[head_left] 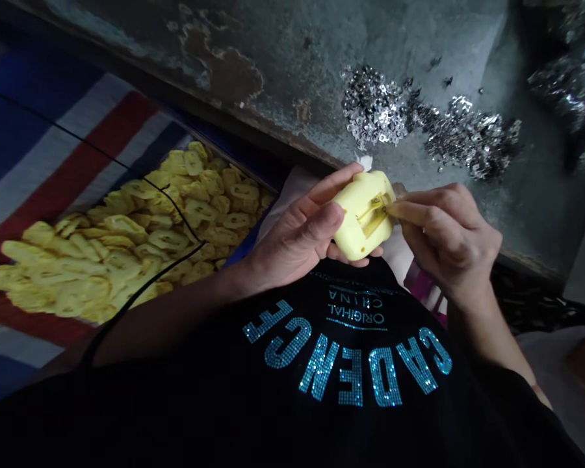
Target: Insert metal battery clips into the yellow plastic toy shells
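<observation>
My left hand [302,237] is wrapped around a pale yellow plastic casing [355,227], with the thumb on its near side and the fingers behind and under it. The casing is rounded, with small holes near its edges and a rectangular recess in the face turned up to me. Inside that recess, thin slots and a small dark or metallic bit show. The thumb and fingertips of my right hand [446,231] are pinched together at the recess's right edge. Whatever lies between those fingertips is too small and hidden to make out.
Small shiny metal pieces [377,107] lie heaped on a worn grey surface [292,58] beyond my hands, with more metal [575,91] at far right. To the left, many yellow plastic parts [170,240] are piled on a striped sheet [112,136]. A black cord [141,292] crosses there.
</observation>
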Demonstrator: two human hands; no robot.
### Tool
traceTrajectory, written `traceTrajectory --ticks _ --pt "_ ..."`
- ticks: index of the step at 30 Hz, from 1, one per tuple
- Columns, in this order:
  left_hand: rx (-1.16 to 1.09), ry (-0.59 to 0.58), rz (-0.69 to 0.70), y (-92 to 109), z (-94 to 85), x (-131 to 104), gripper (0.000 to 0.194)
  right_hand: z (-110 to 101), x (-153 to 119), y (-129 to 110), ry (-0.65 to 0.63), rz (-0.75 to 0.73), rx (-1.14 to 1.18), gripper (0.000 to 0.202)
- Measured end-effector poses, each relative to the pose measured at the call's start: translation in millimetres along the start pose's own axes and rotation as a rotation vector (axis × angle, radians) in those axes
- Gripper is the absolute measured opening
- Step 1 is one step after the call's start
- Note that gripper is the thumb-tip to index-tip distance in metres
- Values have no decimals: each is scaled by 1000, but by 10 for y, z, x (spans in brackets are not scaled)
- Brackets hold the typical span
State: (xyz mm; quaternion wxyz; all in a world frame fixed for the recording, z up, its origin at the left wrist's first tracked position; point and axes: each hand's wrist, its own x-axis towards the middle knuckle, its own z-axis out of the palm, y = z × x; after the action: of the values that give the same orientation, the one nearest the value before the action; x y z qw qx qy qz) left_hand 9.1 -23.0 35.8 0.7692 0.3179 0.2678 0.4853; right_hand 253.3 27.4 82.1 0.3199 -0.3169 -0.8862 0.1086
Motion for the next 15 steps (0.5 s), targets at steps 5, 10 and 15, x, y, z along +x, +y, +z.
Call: traceTrajectory --ticks 5,10,15 --pt "-6 -16 24 -34 -7 -14 80 54 -37 -19 60 33 60 40" --pt "19 -1 9 -16 8 -26 84 85 -47 -30 104 118 81 37" --pt "19 -26 14 -18 9 -1 85 139 -104 -2 125 -31 -94 44"
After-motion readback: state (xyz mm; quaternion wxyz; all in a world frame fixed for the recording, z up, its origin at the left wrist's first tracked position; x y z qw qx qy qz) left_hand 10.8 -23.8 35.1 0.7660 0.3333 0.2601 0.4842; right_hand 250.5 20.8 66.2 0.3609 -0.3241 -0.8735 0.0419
